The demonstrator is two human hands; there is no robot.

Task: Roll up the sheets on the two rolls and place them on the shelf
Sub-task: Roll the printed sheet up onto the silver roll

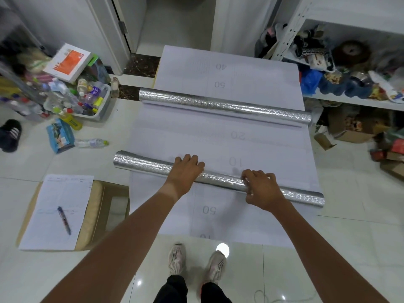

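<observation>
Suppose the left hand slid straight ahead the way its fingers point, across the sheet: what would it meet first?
Probably the far silver roll. The left hand rests on the near roll, fingers pointing away from the person; beyond them lies only flat white sheet until that roll, though the wide-angle view makes the exact line uncertain.

Bare tiled floor (360, 193) right of the sheets; cluttered shelf (354, 99), bottle bin (102, 106) flank them.

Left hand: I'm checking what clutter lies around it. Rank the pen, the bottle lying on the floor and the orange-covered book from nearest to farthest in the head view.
From the left hand:
1. Bottle, lying on the floor to its left.
2. Pen, on the paper, lower left.
3. Book, atop the clutter, far upper left.
</observation>
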